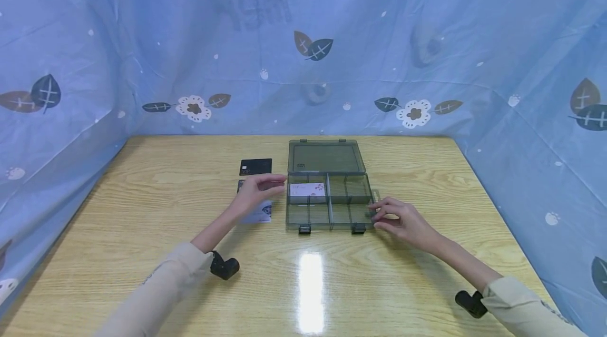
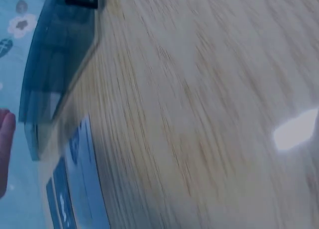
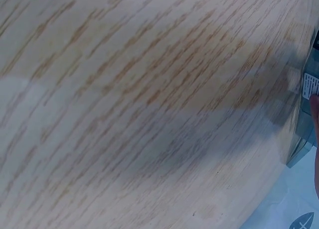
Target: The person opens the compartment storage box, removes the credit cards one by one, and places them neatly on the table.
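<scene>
A translucent dark plastic compartment box (image 1: 329,210) lies on the table, its hinged lid (image 1: 326,157) folded back. Inside, on the left toward the back, rests a pale card (image 1: 307,189) with pink flowers. My left hand (image 1: 256,192) hovers by the box's left wall with fingers extended, holding nothing visible. At the opposite wall, my right hand (image 1: 400,219) touches the box with fingertips and thumb, a gap between them. In the right wrist view a finger (image 3: 315,112) meets a white label (image 3: 311,85) on the box.
Left of the box lies a black VIP card (image 1: 256,167). Nearer, a white card (image 1: 260,214) and another dark card (image 1: 240,185) are partly covered by my left hand. Two latches (image 1: 358,228) jut from the box's front. A blue patterned cloth (image 1: 265,63) encloses the wooden table (image 1: 156,210).
</scene>
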The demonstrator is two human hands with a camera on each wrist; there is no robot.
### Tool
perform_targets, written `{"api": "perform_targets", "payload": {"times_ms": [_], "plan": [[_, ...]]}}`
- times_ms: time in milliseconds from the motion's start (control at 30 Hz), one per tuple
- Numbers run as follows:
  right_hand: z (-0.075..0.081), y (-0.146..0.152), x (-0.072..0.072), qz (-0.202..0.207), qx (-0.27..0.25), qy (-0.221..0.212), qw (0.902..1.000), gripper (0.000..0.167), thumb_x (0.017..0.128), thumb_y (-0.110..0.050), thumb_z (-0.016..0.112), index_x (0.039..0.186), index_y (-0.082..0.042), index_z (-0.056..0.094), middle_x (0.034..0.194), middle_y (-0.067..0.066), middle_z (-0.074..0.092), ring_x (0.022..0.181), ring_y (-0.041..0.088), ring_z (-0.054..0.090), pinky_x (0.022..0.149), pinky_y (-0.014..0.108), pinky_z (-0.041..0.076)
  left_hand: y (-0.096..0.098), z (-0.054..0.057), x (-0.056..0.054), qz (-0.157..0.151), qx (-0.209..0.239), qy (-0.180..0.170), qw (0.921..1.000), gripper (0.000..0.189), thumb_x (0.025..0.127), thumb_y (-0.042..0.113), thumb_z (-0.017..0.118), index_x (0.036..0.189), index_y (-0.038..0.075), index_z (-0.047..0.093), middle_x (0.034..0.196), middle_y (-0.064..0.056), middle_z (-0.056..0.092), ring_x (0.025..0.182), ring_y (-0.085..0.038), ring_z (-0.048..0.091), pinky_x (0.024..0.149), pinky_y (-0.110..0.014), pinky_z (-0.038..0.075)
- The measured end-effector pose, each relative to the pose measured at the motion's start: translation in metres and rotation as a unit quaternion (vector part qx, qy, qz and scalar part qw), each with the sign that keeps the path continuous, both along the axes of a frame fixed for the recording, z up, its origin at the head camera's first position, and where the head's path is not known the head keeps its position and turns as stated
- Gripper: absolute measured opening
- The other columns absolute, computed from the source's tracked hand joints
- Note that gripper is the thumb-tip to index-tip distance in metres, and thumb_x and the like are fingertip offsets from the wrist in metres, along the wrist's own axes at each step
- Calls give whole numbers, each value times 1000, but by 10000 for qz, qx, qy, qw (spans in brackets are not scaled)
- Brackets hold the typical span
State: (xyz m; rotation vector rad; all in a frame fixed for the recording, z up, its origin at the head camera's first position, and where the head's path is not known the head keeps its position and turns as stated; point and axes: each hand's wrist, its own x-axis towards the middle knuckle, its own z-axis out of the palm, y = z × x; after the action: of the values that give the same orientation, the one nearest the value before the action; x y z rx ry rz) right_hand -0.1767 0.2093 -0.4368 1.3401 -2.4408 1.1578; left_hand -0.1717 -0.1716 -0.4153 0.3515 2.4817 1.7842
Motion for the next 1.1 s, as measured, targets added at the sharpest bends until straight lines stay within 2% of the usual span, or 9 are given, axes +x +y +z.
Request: {"api": "perform_targets", "payload": {"times_ms": [233, 400, 500, 567, 767, 867, 933, 1000, 1100], "plan": [[0, 0, -1, 15, -18, 15, 10000, 20, 76, 8, 75, 85, -9, 70, 105, 16, 66, 90, 30, 65, 64, 31, 57, 18, -4, -8, 210, 131, -287, 9993, 36, 91, 3, 65, 125, -6, 59, 130, -23, 55, 112, -35, 60, 90, -42, 52], [0, 0, 0, -18, 0, -34, 10000, 19, 76, 8, 74, 85, -8, 70, 105, 16, 66, 90, 31, 65, 65, 29, 57, 30, -3, -14, 650, -685, -296, 9951, 30, 88, 3, 68, 118, 0, 66, 139, -21, 46, 109, -35, 61, 75, -34, 57], [0, 1, 0, -38, 12, -48, 10000, 19, 76, 8, 74, 85, -8, 70, 105, 16, 65, 91, 31, 64, 65, 27, 56, 37, -2, -18, 644, -1307, -39, 9893, 26, 89, 1, 65, 115, -2, 68, 135, -23, 49, 91, -34, 66, 63, -31, 56], [0, 1, 0, -52, 13, -44, 10000, 19, 76, 9, 74, 85, -8, 70, 105, 16, 65, 91, 31, 64, 65, 27, 56, 40, -1, -21, 585, -1759, 168, 9825, 25, 89, -1, 63, 113, -5, 67, 131, -27, 52, 84, -34, 67, 62, -33, 55], [-1, 0, -1, -33, 49, -3, 10000, 19, 76, 9, 74, 85, -7, 70, 105, 16, 66, 91, 30, 65, 66, 30, 57, 54, 3, -28, 544, -3079, 114, 9498, 20, 91, 1, 60, 105, -9, 69, 128, -31, 52, 117, -38, 51, 63, -34, 51], [-1, 0, 0, -43, 59, -23, 10000, 19, 76, 9, 74, 85, -7, 70, 105, 16, 66, 91, 30, 65, 66, 31, 57, 62, 8, -30, 444, -3590, -227, 9320, 18, 93, -1, 53, 83, -9, 65, 134, -36, 42, 87, -30, 60, 48, -28, 39], [-1, 0, 0, -63, 67, -34, 10000, 19, 76, 9, 74, 84, -7, 70, 105, 16, 66, 91, 30, 64, 66, 31, 57, 68, 11, -30, 369, -3892, -342, 9198, 23, 94, -4, 48, 72, -4, 56, 134, -38, 38, 68, -23, 51, 47, -27, 34], [-1, 0, 0, -83, 72, -39, 9999, 19, 76, 9, 74, 84, -7, 70, 105, 16, 66, 92, 30, 64, 66, 31, 57, 71, 13, -30, 306, -4051, -405, 9129, 27, 94, -7, 44, 70, 1, 50, 136, -40, 33, 59, -20, 41, 47, -28, 32], [-1, 0, 1, -85, 68, -58, 9999, 18, 76, 8, 75, 84, -8, 70, 105, 16, 66, 92, 31, 64, 66, 31, 57, 75, 15, -28, 372, -4149, -372, 9084, 25, 94, -7, 46, 71, 2, 51, 137, -38, 32, 64, -23, 47, 51, -32, 38]]}}
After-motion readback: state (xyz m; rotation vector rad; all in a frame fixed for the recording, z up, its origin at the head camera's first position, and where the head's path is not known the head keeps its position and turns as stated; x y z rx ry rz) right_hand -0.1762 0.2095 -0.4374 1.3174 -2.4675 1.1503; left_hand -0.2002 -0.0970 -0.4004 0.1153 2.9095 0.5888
